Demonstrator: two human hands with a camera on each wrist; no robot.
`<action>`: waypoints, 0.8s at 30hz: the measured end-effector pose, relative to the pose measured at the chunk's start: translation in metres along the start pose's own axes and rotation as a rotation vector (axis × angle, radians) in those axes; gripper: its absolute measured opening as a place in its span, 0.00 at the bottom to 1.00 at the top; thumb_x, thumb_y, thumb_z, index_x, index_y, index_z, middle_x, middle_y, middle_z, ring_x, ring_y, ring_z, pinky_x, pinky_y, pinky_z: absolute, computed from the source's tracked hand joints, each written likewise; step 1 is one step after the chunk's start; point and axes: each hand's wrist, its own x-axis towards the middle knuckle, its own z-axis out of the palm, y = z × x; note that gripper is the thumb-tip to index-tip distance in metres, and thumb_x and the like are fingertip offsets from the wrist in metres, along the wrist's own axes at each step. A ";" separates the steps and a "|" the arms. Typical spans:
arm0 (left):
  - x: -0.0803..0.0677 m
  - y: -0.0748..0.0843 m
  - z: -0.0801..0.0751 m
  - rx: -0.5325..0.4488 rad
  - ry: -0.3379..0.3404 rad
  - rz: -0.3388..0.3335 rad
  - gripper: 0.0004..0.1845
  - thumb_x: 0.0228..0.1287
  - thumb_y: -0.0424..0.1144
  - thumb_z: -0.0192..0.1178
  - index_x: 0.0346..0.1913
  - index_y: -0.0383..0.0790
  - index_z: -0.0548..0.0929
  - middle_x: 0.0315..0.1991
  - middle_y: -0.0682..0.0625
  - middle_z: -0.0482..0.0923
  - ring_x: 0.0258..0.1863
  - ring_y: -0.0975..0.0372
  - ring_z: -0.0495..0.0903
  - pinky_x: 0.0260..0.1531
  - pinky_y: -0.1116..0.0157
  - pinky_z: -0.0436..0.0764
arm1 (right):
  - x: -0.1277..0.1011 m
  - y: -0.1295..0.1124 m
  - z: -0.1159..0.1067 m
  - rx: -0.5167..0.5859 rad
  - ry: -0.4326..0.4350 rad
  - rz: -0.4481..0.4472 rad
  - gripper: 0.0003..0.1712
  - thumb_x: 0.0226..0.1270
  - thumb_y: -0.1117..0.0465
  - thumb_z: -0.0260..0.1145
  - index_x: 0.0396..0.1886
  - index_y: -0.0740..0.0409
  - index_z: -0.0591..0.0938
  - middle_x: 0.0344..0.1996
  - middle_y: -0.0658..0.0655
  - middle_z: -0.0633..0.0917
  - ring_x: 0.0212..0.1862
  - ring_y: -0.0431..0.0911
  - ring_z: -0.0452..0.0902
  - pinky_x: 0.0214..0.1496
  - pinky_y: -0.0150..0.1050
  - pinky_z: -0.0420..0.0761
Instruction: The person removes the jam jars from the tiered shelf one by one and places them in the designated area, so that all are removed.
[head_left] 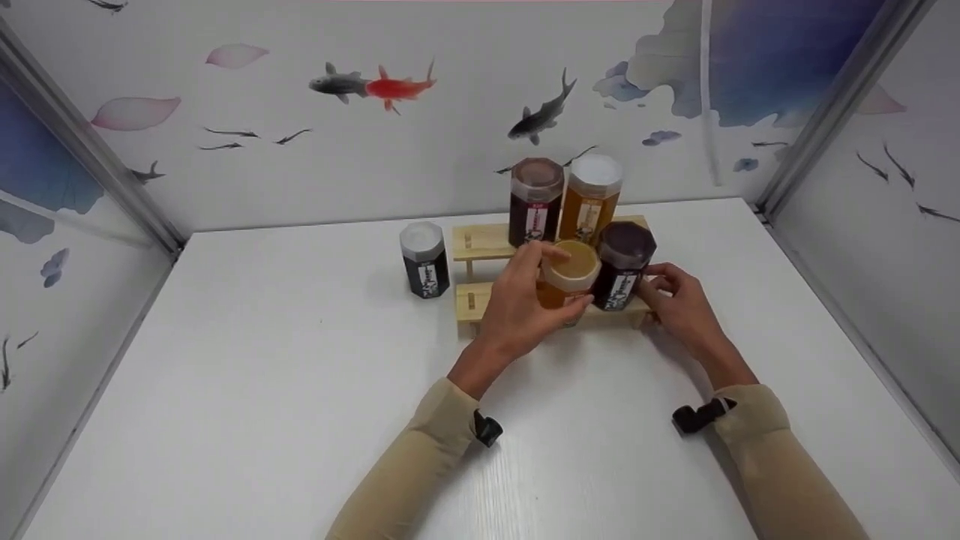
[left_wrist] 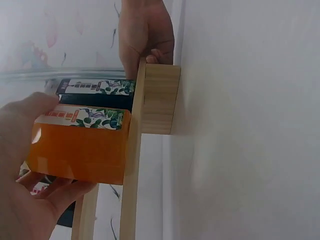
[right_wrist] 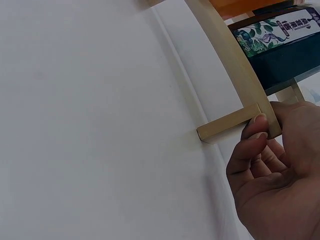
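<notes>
My left hand grips an amber jar with a yellow lid from its left side, thumb in front and fingers behind. In the left wrist view the orange jar has its base right at the front board of the wooden rack. A dark jar with a purple lid stands just right of it on the lower tier. My right hand pinches the right end of that tier, fingers curled at the board's end by a short leg.
On the rack's upper tier stand a dark red jar with a brown lid and a honey-coloured jar with a white lid. Left of the rack, another dark jar stands on the white table. A printed wall rises behind.
</notes>
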 end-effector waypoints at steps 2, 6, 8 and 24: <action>0.001 -0.001 -0.009 0.005 0.001 0.021 0.34 0.62 0.50 0.80 0.66 0.47 0.75 0.65 0.49 0.79 0.62 0.61 0.81 0.55 0.70 0.87 | 0.000 0.001 0.000 -0.001 -0.001 -0.006 0.30 0.83 0.44 0.64 0.71 0.59 0.75 0.43 0.54 0.84 0.33 0.37 0.80 0.33 0.32 0.82; 0.008 -0.002 -0.031 -0.020 0.039 0.057 0.35 0.61 0.48 0.80 0.68 0.46 0.76 0.67 0.49 0.79 0.60 0.61 0.82 0.48 0.73 0.88 | 0.000 0.000 0.000 0.006 0.005 -0.012 0.30 0.82 0.43 0.65 0.69 0.59 0.76 0.40 0.50 0.84 0.32 0.37 0.80 0.32 0.31 0.81; 0.010 -0.003 -0.044 -0.035 0.077 0.081 0.35 0.61 0.47 0.80 0.68 0.46 0.77 0.67 0.49 0.80 0.60 0.61 0.83 0.47 0.71 0.89 | -0.001 0.000 0.000 0.005 0.005 -0.013 0.30 0.82 0.43 0.65 0.69 0.59 0.76 0.39 0.50 0.84 0.32 0.37 0.80 0.33 0.31 0.82; 0.007 -0.055 -0.152 0.003 0.472 -0.015 0.42 0.61 0.44 0.81 0.74 0.37 0.70 0.74 0.51 0.79 0.68 0.59 0.82 0.58 0.50 0.89 | 0.000 0.003 -0.001 -0.030 -0.005 0.014 0.30 0.83 0.41 0.62 0.72 0.55 0.75 0.46 0.55 0.83 0.36 0.38 0.80 0.37 0.32 0.84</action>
